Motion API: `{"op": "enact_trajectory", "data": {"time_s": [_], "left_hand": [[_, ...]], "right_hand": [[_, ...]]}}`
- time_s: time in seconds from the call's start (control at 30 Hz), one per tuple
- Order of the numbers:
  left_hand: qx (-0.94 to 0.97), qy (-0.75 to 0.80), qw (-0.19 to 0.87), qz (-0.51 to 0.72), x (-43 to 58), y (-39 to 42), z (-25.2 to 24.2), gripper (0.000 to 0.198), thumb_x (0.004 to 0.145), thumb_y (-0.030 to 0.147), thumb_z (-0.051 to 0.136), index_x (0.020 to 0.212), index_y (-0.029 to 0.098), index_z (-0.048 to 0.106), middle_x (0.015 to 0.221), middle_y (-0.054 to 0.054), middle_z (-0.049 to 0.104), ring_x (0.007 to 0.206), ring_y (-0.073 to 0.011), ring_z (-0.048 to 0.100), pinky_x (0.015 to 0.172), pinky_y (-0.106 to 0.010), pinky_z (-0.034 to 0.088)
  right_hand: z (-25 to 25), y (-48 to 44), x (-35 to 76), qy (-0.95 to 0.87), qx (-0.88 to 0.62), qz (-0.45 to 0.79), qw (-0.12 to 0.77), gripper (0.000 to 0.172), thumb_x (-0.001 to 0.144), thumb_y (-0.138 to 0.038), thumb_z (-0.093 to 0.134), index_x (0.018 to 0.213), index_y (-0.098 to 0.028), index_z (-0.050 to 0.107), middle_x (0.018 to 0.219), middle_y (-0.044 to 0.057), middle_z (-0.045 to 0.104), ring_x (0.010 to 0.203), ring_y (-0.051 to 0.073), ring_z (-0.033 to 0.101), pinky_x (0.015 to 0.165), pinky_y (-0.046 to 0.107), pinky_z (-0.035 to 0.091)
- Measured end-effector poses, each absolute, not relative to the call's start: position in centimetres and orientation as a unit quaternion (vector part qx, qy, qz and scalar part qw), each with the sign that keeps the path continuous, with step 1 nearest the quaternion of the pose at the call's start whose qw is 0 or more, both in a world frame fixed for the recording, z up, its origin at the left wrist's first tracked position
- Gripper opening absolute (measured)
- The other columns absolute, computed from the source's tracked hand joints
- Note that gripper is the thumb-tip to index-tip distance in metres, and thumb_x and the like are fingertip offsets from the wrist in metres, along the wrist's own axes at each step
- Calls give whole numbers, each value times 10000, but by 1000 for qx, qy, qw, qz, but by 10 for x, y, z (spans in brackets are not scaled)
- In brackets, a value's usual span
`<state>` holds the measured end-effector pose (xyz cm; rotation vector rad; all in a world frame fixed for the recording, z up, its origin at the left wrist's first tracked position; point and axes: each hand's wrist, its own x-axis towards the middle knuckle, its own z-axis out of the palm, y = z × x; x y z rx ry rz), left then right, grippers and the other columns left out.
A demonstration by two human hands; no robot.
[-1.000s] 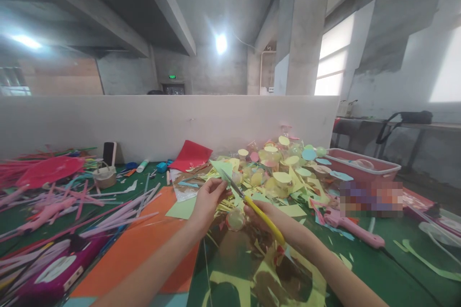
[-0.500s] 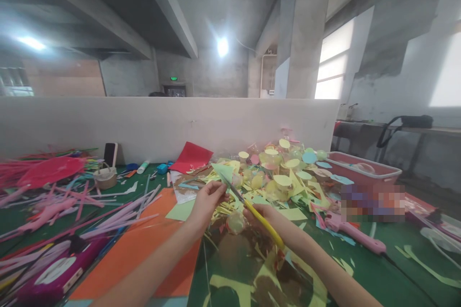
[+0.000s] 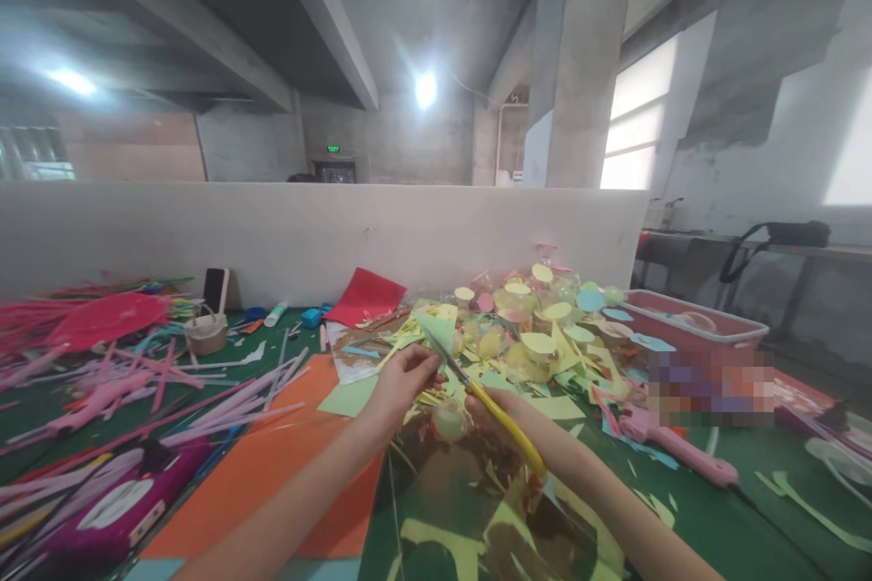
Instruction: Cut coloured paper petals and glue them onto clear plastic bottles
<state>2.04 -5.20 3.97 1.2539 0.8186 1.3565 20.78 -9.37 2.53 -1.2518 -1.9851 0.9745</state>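
Between the thumb and fingers of my left hand [image 3: 407,379] is pinched a small piece of pale green paper [image 3: 437,331], pointing up and away from me. My right hand [image 3: 500,413] grips yellow-handled scissors [image 3: 508,425], whose blades lie against the paper just beyond my left fingertips. How far the blades are apart cannot be made out. Below the hands sits a clear rounded plastic piece [image 3: 450,420] among yellow paper strips. Behind the scissors spreads a heap of yellow and green paper discs [image 3: 538,343] and scraps.
An orange sheet [image 3: 272,481] lies under my left forearm. Pink and purple strips [image 3: 232,395] and a magenta box [image 3: 129,499] fill the left. At right are a pink glue gun [image 3: 681,449] with a cord and a pink bin [image 3: 701,331]. A white partition [image 3: 306,227] closes off the back.
The whole view has shifted slightly, so everything sits a little further right. Both hands keep their hold on the paper and the scissors, with the blades still at the paper.
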Motion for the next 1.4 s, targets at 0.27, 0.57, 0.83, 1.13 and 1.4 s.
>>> {"op": "enact_trajectory", "data": {"time_s": [0.27,0.57,0.83,1.13,1.4], "left_hand": [[544,348,523,556,20,-52,36,365,553,445,803,656,168,588,586,32,592,537,-112,584,565,-247,489],[567,362,494,551,21,-53,34,309,605,413,762,682,165,594,633,14,603,572,-122,581,616,-275,492],[620,379,451,519,18,-59,42,171,649,314,707,661,174,608,539,44,534,505,-97,471,532,-227,376],[657,395,418,488,18,-61,45,228,677,383,673,702,168,601,577,43,543,540,-115,473,554,-245,363],[662,397,408,488,13,-53,41,324,733,486,605,732,163,579,568,44,510,527,-106,438,538,-245,341]], "right_hand": [[30,-103,208,-754,-448,355,324,495,809,-701,466,838,-208,501,681,-20,460,643,162,423,599,276,384],[19,-91,205,-751,-464,344,318,501,849,-685,422,767,-193,475,677,-10,493,636,154,439,618,278,401],[28,-101,210,-780,-421,330,325,461,871,-657,420,858,-206,515,742,0,514,684,172,463,659,290,424],[26,-93,204,-764,-476,319,297,492,851,-672,391,717,-200,425,649,-17,437,628,152,403,577,269,343],[24,-95,205,-770,-478,303,296,427,875,-599,407,720,-201,416,649,-26,431,617,142,394,557,258,306]]}}
